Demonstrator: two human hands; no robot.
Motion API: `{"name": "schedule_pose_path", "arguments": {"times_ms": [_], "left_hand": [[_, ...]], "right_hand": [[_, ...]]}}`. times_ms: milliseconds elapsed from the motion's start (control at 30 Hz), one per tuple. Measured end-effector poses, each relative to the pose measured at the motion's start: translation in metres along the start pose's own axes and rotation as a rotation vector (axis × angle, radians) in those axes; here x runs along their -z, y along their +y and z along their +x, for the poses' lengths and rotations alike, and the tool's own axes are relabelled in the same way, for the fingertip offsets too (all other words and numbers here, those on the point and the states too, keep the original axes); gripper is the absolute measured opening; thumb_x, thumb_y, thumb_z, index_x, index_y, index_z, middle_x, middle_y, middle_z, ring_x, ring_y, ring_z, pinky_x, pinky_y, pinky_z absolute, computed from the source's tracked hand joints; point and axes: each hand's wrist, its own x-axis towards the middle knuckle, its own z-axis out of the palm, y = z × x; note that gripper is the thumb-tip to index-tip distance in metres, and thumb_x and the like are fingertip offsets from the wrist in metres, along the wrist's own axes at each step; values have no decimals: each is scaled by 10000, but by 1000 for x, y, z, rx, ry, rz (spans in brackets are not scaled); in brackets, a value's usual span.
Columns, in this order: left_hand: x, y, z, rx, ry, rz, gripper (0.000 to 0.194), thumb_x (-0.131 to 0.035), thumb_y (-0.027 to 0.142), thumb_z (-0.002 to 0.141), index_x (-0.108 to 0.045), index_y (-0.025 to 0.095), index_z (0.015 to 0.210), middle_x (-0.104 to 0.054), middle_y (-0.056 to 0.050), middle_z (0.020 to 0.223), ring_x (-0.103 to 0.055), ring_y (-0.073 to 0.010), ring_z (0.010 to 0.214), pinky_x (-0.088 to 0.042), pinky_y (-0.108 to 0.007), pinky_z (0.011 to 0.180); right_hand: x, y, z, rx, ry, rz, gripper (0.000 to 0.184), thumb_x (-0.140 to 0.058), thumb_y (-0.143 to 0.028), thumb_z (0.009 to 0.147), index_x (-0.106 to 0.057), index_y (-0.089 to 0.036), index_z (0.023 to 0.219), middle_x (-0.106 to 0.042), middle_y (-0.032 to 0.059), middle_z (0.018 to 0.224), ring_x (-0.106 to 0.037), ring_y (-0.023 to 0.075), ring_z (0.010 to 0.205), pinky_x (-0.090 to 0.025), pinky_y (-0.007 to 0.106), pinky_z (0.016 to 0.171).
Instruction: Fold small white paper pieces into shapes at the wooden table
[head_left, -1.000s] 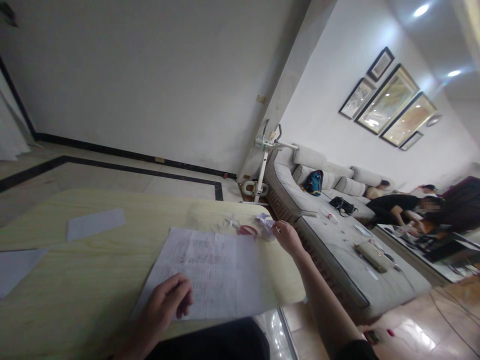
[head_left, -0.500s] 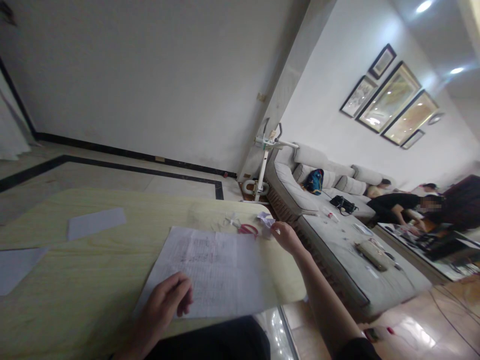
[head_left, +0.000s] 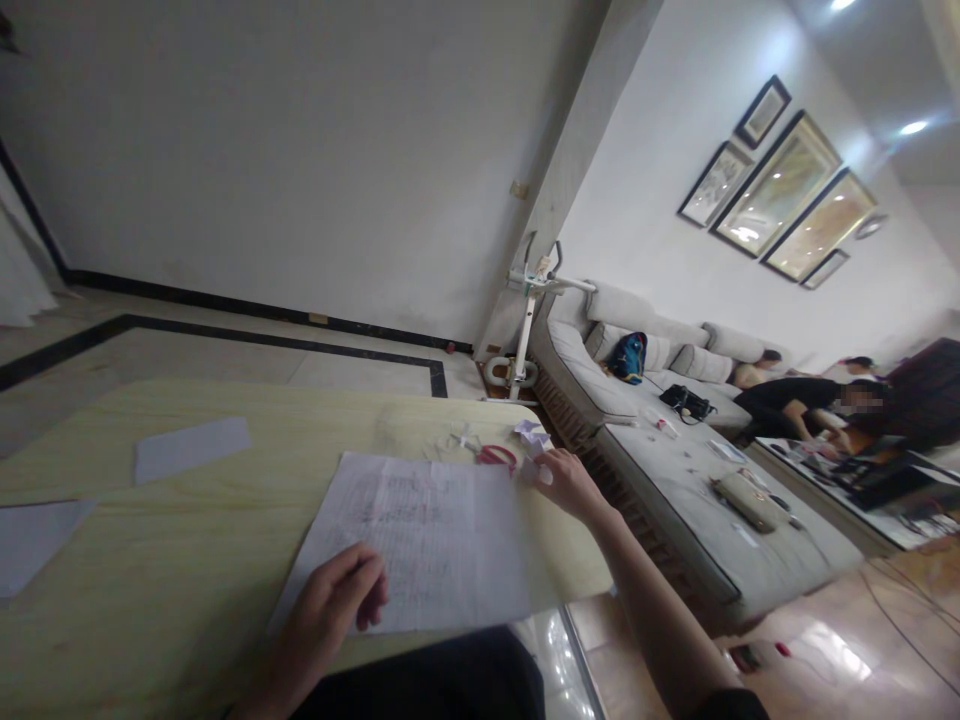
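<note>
A large printed sheet of paper [head_left: 450, 560] with fold creases lies near the table's front edge. My left hand [head_left: 330, 600] rests over its lower left part, fingers curled inward with nothing visible in them. At the table's right end my right hand [head_left: 566, 482] pinches a small white paper scrap [head_left: 532, 471]. Just beyond it is a crumpled purplish-white piece of paper [head_left: 531, 434]. Red-handled scissors [head_left: 495, 456] lie left of my right hand, behind the sheet, their blades pointing left.
On the left of the pale wooden table [head_left: 187, 560] lie a paper strip [head_left: 191, 450] and another white sheet [head_left: 37, 540]. A grey sofa [head_left: 697, 500] stands past the table's right end, with a white exercise machine [head_left: 525, 335] behind. A person [head_left: 795, 405] bends over a far table.
My right hand has shifted slightly left and down, and the white scrap now shows at its fingertips. My left hand stays nearly still.
</note>
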Motion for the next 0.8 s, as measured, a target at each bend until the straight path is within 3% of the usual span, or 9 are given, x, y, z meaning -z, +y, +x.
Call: {"name": "schedule_pose_path", "arguments": {"times_ms": [367,600,800], "left_hand": [[1,-6,2,-8,14,-6,360,-590,475,786,-562,202,553,-544,29,498,-505,-127,460,-421,-219,463],[1,-8,3,2,28,-13,347,-583,461,801,-555,199,575,-554,27,525,-524,-131,483,-423,-223,476],[-3,-12,7,-24,-54,-26,357,-491,443,857,-545,193,609,-566,-1,540,-525,-127,474,-423,-231,477]], "right_hand": [[-7,-10,-5,-56,35,-70,173,-650,-235,808,-666,-208,978,-714,62,885,-642,217,840,-422,276,733],[-10,-10,2,-109,121,-181,198,-625,-236,837,-655,-196,1028,-723,93,980,-619,255,964,-412,336,843],[-16,-1,4,-77,200,-133,183,-581,-245,824,-672,-168,962,-715,155,975,-606,330,965,-417,417,800]]}}
